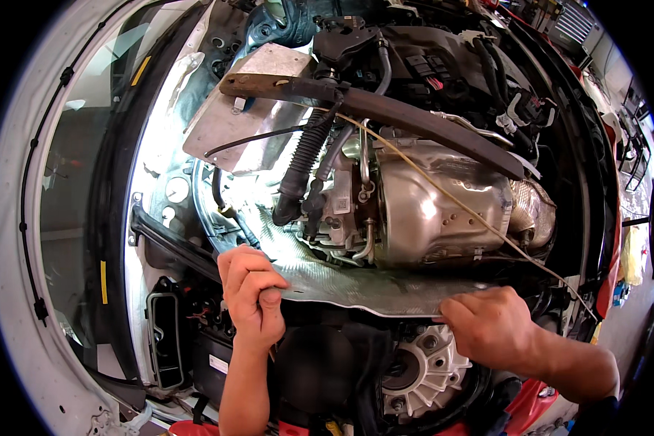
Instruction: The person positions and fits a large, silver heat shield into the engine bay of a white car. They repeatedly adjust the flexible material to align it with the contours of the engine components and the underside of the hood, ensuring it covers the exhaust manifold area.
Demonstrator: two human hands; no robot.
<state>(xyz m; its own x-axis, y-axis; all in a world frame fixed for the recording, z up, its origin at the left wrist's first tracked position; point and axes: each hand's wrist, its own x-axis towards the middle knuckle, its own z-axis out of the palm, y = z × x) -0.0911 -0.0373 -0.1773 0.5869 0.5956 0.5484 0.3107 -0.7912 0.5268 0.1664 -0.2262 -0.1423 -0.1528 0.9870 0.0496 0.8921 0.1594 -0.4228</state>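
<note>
A long silvery metal heat shield (374, 289) with a textured surface runs across the engine bay, its near edge curving between my two hands. My left hand (251, 294) is closed at the shield's left end, fingers curled and thumb folded in. The right hand (490, 325) pinches the near edge toward the other end, its fingertips partly hidden behind the metal. Just beyond the shield sits a large, shiny, rounded metal cover (443, 203). Below my right hand is a ribbed, light metal housing (421, 374).
A dark wooden bar (429, 123) and a thin yellowish rod (443, 189) lie across the engine. Near them are a ribbed black hose (305, 163) and a flat metal plate (243, 120). The windshield (73, 182) is at the left; red covering (534, 400) lies at the near right.
</note>
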